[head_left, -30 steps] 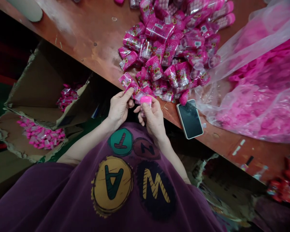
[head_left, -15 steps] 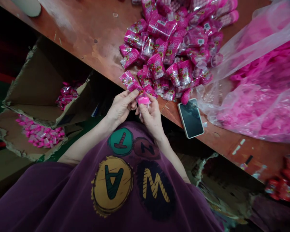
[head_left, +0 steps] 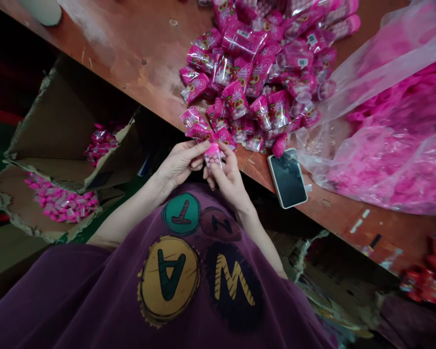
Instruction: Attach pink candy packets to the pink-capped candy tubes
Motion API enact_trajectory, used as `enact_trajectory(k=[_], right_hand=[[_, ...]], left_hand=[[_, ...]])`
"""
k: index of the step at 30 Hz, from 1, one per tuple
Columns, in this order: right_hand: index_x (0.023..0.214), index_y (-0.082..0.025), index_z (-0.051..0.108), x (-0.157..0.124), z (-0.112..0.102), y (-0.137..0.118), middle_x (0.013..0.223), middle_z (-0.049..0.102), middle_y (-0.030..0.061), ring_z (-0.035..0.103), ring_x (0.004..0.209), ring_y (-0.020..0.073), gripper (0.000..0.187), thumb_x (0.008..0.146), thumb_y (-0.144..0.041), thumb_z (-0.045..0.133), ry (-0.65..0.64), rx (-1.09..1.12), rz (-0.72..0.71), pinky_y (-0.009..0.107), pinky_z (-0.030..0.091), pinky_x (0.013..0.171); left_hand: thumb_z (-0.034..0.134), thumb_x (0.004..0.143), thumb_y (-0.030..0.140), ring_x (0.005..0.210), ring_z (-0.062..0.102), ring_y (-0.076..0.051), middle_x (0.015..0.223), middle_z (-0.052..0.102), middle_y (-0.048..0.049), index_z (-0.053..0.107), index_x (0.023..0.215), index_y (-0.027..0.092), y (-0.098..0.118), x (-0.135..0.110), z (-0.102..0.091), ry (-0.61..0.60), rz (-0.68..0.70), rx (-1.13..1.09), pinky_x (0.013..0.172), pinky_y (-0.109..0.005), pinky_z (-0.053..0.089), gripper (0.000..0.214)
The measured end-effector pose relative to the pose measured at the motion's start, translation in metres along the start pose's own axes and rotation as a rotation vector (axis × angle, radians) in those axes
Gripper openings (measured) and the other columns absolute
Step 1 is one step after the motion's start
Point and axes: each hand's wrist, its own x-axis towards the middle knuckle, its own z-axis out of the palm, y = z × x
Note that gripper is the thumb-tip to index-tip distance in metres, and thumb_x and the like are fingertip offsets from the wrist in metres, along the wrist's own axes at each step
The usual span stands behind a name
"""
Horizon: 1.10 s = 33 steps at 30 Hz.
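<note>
Where the clear jar (head_left: 213, 159) is gripped: in the right hand (head_left: 232, 183), fingers narrowed
Left hand (head_left: 179, 164): its pink top is pinched between fingers at ten o'clock
Packs (head_left: 260, 72): heaped on the bench (head_left: 131, 53), one o'clock

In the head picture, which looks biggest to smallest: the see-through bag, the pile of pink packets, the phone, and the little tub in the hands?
1. See-through bag and pile of pink packets: too close to rank
2. Phone
3. Little tub
</note>
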Motion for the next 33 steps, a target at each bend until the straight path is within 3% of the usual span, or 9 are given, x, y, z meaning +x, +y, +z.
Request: enact_trajectory(k=[6, 8, 11, 13, 19, 21, 24, 27, 33], right_hand=[[0.157, -0.035, 0.034, 0.003, -0.003, 0.005, 0.067, 0.050, -0.0115, 0.018, 0.041, 0.0065, 0.072, 0.098, -0.064, 0.064, -0.094, 0.202, 0.101, 0.021, 0.020, 0.038], [0.159, -0.035, 0.033, 0.005, -0.003, 0.008, 0.069, 0.052, -0.0096, 0.027, 0.043, 0.0083, 0.074, 0.098, -0.064, 0.063, -0.056, 0.097, 0.050, 0.021, 0.028, 0.039], [0.159, -0.034, 0.038, 0.006, -0.002, 0.011, 0.089, 0.065, 0.0003, 0.056, 0.063, 0.0147, 0.076, 0.095, -0.063, 0.068, 0.111, -0.203, -0.082, 0.028, 0.051, 0.054], [0.158, -0.032, 0.041, 0.005, 0.000, 0.010, 0.095, 0.066, 0.0032, 0.061, 0.070, 0.0169, 0.075, 0.095, -0.061, 0.070, 0.158, -0.271, -0.114, 0.031, 0.056, 0.061], [0.162, -0.034, 0.029, 0.005, 0.002, 0.006, 0.067, 0.050, -0.0103, 0.023, 0.043, 0.0075, 0.075, 0.101, -0.062, 0.061, -0.049, 0.116, 0.078, 0.020, 0.025, 0.039], [0.164, -0.031, 0.027, 0.006, 0.000, 0.010, 0.068, 0.050, -0.0093, 0.032, 0.046, 0.0087, 0.077, 0.102, -0.062, 0.060, -0.032, 0.028, 0.020, 0.021, 0.034, 0.042], [0.165, -0.025, 0.028, 0.006, -0.003, 0.019, 0.080, 0.060, -0.0021, 0.057, 0.063, 0.0140, 0.076, 0.104, -0.059, 0.058, 0.036, -0.307, -0.118, 0.030, 0.057, 0.064], [0.165, -0.023, 0.029, 0.006, -0.004, 0.024, 0.095, 0.070, 0.0058, 0.068, 0.077, 0.0205, 0.071, 0.107, -0.055, 0.054, 0.073, -0.545, -0.184, 0.042, 0.063, 0.081], [0.164, -0.027, 0.025, 0.006, 0.003, 0.026, 0.081, 0.061, -0.0014, 0.066, 0.074, 0.0188, 0.071, 0.107, -0.058, 0.054, 0.060, -0.330, -0.184, 0.041, 0.063, 0.081]], left_hand=[[0.096, 0.074, 0.051, 0.040, 0.034, -0.002, 0.046, 0.043, 0.0049, 0.060, 0.062, 0.014, 0.004, -0.002, 0.002, -0.025, -0.034, 0.084, 0.043, -0.020, 0.023, 0.053], [0.096, 0.075, 0.051, 0.040, 0.035, -0.002, 0.046, 0.043, 0.0045, 0.060, 0.062, 0.014, 0.005, -0.002, 0.004, -0.020, -0.036, 0.106, 0.043, -0.021, 0.023, 0.052], [0.095, 0.077, 0.049, 0.039, 0.034, -0.002, 0.044, 0.042, 0.0051, 0.059, 0.062, 0.015, 0.002, -0.002, 0.005, 0.012, -0.038, 0.104, 0.043, -0.021, 0.024, 0.051], [0.095, 0.077, 0.049, 0.039, 0.034, -0.003, 0.044, 0.041, 0.0062, 0.060, 0.064, 0.016, -0.001, -0.003, 0.006, 0.035, -0.044, 0.082, 0.044, -0.021, 0.025, 0.050], [0.094, 0.077, 0.050, 0.042, 0.035, -0.002, 0.050, 0.046, 0.0059, 0.062, 0.069, 0.015, -0.009, -0.007, 0.003, 0.028, -0.028, 0.035, 0.045, -0.020, 0.025, 0.048], [0.095, 0.076, 0.049, 0.042, 0.036, -0.003, 0.051, 0.047, 0.0055, 0.063, 0.070, 0.015, -0.008, -0.008, 0.002, 0.029, -0.028, 0.043, 0.045, -0.020, 0.026, 0.047], [0.096, 0.074, 0.046, 0.042, 0.035, -0.003, 0.048, 0.045, 0.0062, 0.063, 0.070, 0.014, -0.008, -0.008, 0.002, 0.076, -0.010, 0.053, 0.045, -0.020, 0.025, 0.046], [0.097, 0.074, 0.045, 0.043, 0.034, -0.003, 0.048, 0.045, 0.0065, 0.063, 0.069, 0.014, -0.010, -0.008, 0.005, 0.130, 0.022, 0.025, 0.045, -0.020, 0.025, 0.046], [0.093, 0.078, 0.048, 0.041, 0.032, -0.002, 0.046, 0.042, 0.0081, 0.065, 0.070, 0.013, -0.016, -0.011, 0.012, 0.148, 0.042, 0.012, 0.044, -0.020, 0.024, 0.046]])
